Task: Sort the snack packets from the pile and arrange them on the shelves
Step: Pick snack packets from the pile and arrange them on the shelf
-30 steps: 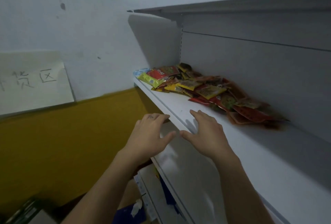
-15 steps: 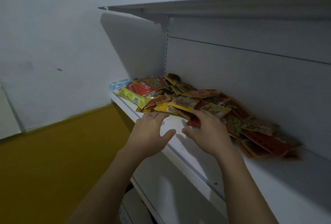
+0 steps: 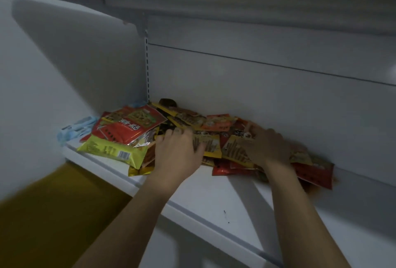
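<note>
A loose pile of snack packets (image 3: 216, 125) lies on the white shelf (image 3: 214, 201) against its back panel. A big red packet (image 3: 128, 127) tops the pile's left end, over a yellow-green packet (image 3: 108, 152). Yellow packets (image 3: 211, 146) sit in the middle and red ones (image 3: 315, 173) at the right end. My left hand (image 3: 177, 152) rests on the middle of the pile, fingertips bent down onto the packets beside the red one. My right hand (image 3: 266, 146) lies flat on the packets further right, fingers spread. Neither hand visibly holds a packet.
A pale blue packet (image 3: 75, 130) lies at the shelf's left end. An upper shelf (image 3: 214, 1) hangs close above. The white wall is on the left, with a yellow panel (image 3: 53, 214) below. Bare shelf surface (image 3: 300, 214) runs to the right of the pile.
Both hands moved forward from the shelf's front edge onto the pile. The camera came closer and turned right, so the pile looks larger.
</note>
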`<state>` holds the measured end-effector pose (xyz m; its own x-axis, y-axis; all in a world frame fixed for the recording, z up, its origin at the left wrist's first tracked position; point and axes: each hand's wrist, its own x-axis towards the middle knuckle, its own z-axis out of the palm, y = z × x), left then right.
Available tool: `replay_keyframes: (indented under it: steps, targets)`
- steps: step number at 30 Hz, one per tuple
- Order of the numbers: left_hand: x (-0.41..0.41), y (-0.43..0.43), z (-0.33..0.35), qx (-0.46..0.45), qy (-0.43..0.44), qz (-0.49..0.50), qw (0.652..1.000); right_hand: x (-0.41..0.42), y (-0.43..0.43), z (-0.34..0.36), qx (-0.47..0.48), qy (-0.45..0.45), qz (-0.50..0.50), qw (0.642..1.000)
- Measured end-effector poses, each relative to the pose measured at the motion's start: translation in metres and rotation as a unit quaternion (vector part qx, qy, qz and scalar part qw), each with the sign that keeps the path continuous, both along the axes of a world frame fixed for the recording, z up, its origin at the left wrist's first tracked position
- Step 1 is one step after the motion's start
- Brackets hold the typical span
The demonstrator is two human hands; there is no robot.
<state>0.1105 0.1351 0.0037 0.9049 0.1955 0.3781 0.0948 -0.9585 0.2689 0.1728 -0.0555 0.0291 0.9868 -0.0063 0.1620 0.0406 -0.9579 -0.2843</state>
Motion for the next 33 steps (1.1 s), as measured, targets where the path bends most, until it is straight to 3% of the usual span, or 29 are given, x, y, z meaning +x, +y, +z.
replay_keyframes:
  steps: [7,14,19,25,33]
  targets:
    - [0.021,-0.004,-0.011,0.091,0.068,-0.015,0.993,-0.005,0.013,-0.027,-0.037,0.032,-0.03,0.998]
    - [0.029,-0.009,-0.019,0.126,0.078,-0.029,0.989,0.002,0.009,-0.044,0.023,-0.001,-0.022,0.999]
    - [0.028,-0.012,-0.017,0.061,0.051,-0.054,0.995,0.002,0.003,-0.043,0.081,-0.02,-0.002,0.997]
    - [0.022,-0.012,-0.01,-0.16,0.013,-0.104,0.982,-0.004,0.004,-0.04,0.136,-0.028,0.008,0.99]
    - [0.015,0.007,-0.004,-0.23,-0.003,-0.113,0.967,-0.011,0.005,-0.036,0.159,-0.017,0.036,0.986]
